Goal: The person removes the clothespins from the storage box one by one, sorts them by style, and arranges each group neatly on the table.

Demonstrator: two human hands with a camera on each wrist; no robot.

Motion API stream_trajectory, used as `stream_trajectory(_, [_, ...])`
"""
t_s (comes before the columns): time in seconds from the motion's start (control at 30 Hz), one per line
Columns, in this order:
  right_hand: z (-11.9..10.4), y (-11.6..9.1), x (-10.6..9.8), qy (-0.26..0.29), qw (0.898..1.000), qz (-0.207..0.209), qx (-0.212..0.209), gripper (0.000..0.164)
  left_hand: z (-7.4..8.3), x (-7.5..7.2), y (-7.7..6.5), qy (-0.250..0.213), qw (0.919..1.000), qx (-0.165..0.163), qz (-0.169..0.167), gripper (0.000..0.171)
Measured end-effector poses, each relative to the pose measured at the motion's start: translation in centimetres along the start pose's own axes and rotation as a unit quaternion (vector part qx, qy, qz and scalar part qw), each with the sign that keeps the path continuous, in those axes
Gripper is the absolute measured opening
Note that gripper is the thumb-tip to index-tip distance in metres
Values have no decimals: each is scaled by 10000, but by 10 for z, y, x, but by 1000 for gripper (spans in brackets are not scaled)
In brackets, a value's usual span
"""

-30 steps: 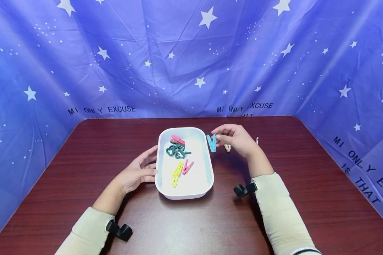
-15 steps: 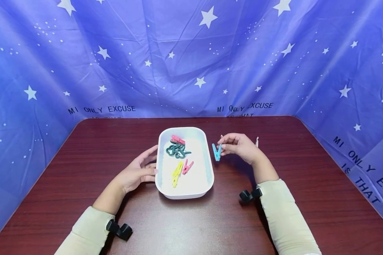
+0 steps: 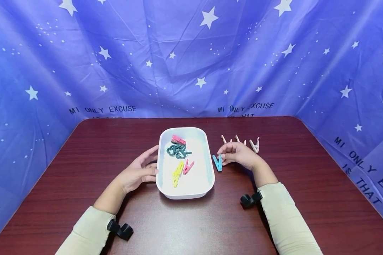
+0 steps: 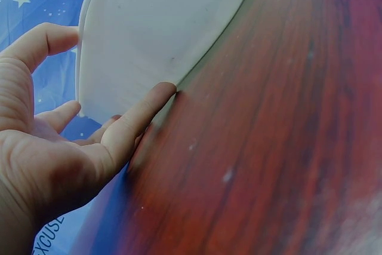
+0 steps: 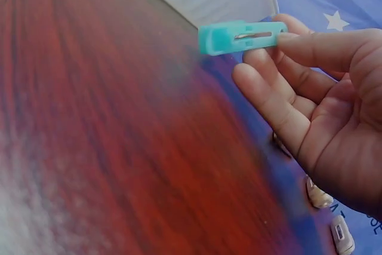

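Observation:
A white tray [image 3: 186,195] stands on the table, and my left hand [image 3: 138,174] rests its fingertips against the tray's left side. In the left wrist view the fingers spread along the tray wall [image 4: 155,22]. Just right of the tray, my right hand [image 3: 242,156] pinches one handle end of a blue clothespin [image 3: 217,163] between thumb and fingers. The right wrist view shows this clothespin [image 5: 242,37] low beside the tray's corner. Inside the tray lie yellow clothespins [image 3: 177,170], a pink clothespin [image 3: 187,167], another pink clothespin [image 3: 178,139] and dark green looped pieces [image 3: 178,151].
Behind the right hand, several pale clothespins stand in a row, one of them a whitish clothespin [image 3: 255,145] at the right end. The dark red wooden table [image 3: 191,226] backs onto a blue star-print cloth [image 3: 178,71].
My right hand has come toward me with the blue clothespin, down along the tray's right side, uncovering the pale clothespins behind it. The left hand and tray have stayed put.

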State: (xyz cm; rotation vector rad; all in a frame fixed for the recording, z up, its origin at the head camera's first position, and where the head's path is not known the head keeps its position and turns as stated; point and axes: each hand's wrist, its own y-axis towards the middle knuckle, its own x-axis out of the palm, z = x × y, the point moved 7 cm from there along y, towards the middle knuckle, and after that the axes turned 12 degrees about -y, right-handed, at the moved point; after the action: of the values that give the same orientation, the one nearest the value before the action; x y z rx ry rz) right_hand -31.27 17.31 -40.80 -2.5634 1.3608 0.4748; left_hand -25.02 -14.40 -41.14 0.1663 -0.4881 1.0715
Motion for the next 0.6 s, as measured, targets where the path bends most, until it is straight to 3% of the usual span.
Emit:
stream_trajectory(0.43, [11,-3,-7,-160,9989,88,442,26,-2,-2,1,24,10000,31,-7,92])
stream_trajectory(0.6, [11,-3,-8,-521,9974,82,487,27,-2,-2,1,34,10000,25,9,92])
